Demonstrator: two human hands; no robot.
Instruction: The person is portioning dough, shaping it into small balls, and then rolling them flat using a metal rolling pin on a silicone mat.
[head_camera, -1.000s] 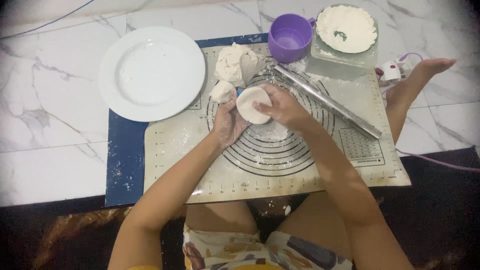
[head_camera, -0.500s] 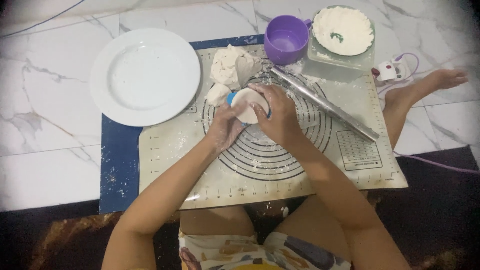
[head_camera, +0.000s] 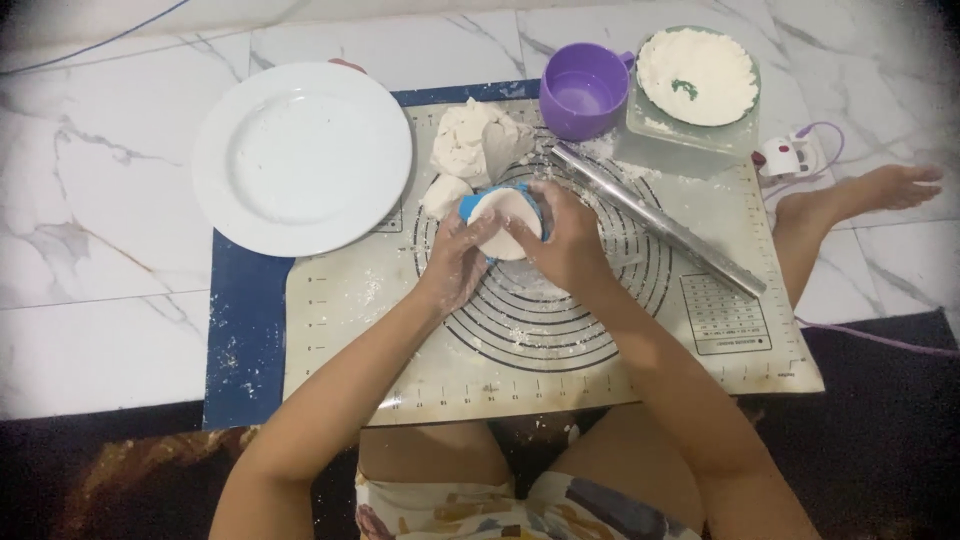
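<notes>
Both my hands meet over the beige baking mat (head_camera: 560, 350), which has black ring markings. My left hand (head_camera: 455, 262) and my right hand (head_camera: 570, 240) hold a round blue mould (head_camera: 480, 203) with a white disc of dough (head_camera: 505, 225) laid over it. My fingers press on the disc's edges. A larger lump of white dough (head_camera: 470, 140) and a small dough ball (head_camera: 443, 193) lie on the mat just behind my hands. A steel rolling pin (head_camera: 660, 222) lies diagonally on the mat to the right.
A white plate (head_camera: 300, 155) sits at the back left, a purple cup (head_camera: 583, 103) and a clear container of flour (head_camera: 697, 78) at the back right. A blue mat (head_camera: 240, 330) lies under the beige one. My bare foot (head_camera: 870, 190) rests right of the mat.
The camera view shifted slightly. My hands turned the dough disc on the blue mould, whose blue rim now shows at the left.
</notes>
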